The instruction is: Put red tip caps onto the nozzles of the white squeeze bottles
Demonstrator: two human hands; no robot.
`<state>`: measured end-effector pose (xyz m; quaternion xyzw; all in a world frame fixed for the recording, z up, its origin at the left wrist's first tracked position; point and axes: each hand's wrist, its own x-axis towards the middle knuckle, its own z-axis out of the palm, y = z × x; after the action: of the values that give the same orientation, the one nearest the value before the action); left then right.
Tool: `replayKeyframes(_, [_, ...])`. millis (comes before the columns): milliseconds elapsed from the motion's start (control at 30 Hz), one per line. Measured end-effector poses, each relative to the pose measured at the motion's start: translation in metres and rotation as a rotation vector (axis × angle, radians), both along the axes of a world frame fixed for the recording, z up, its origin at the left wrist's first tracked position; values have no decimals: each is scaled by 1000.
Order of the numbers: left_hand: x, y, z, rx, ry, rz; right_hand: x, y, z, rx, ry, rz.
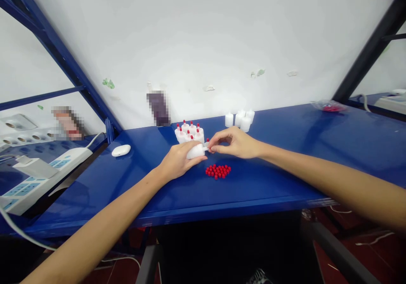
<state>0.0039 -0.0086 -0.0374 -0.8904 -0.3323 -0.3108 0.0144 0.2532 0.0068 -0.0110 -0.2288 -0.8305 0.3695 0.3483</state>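
My left hand (177,161) is wrapped round a small white bottle (196,151) lying on its side just above the blue table (285,169). My right hand (233,143) pinches a small red cap (209,149) at the bottle's nozzle. A pile of several loose red caps (218,171) lies on the table just in front of both hands. Behind the hands stands a cluster of several white bottles with red caps (189,133). Further back right stand several white bottles without caps (240,119).
A white oval device (121,150) lies on the table at the left. White power strips (38,174) sit on a lower shelf at far left. A clear bag with red pieces (330,106) lies at the back right. Blue and black frame posts flank the white wall.
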Motion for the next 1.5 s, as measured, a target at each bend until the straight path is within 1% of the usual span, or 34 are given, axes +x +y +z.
replayKeyframes(133, [-5, 4, -2, 82, -29, 41, 3, 6, 0, 260, 90, -295])
replayKeyframes(200, [-6, 5, -2, 111, -30, 42, 2, 12, -2, 369, 42, -373])
replayKeyframes(300, [-6, 5, -1, 153, -33, 28, -4, 19, -6, 530, -59, -327])
replayKeyframes(400, [-5, 5, 2, 232, -32, 48, -11, 22, -11, 612, -100, -278])
replayKeyframes(500, [-4, 4, 6, 287, -28, 111, -14, 23, -13, 617, -134, -278])
replayKeyframes(667, [-6, 4, 9, 241, -49, 156, -9, 20, -13, 621, -118, -266])
replayKeyframes(733, [-6, 3, 9, 220, -69, 170, -5, 15, -11, 583, -127, -257])
replayKeyframes(833, [-6, 2, 9, 206, -92, 163, 1, 7, -10, 493, -223, -219])
replayKeyframes(967, [-4, 2, 11, 214, -127, 161, 5, 2, -8, 439, -276, -240])
replayKeyframes(1000, [-4, 2, 12, 217, -135, 161, 5, 1, -7, 431, -278, -226])
replayKeyframes(1067, [-4, 2, 13, 229, -151, 148, 5, -1, -5, 450, -295, -139])
replayKeyframes(1133, [-4, 2, 14, 229, -156, 131, 4, -3, -2, 519, -321, -29])
replayKeyframes(1200, [-5, 2, 14, 211, -157, 117, 2, -7, 1, 577, -346, 49])
replayKeyframes(1267, [-5, 2, 15, 194, -161, 109, 1, -11, 4, 572, -376, 106])
replayKeyframes(1333, [-5, 2, 15, 193, -170, 101, 0, -12, 6, 528, -405, 156])
replayKeyframes(1400, [-5, 2, 15, 193, -179, 99, -1, -12, 5, 487, -417, 175])
replayKeyframes(1500, [-5, 1, 16, 195, -188, 109, -1, -9, 1, 441, -379, 118])
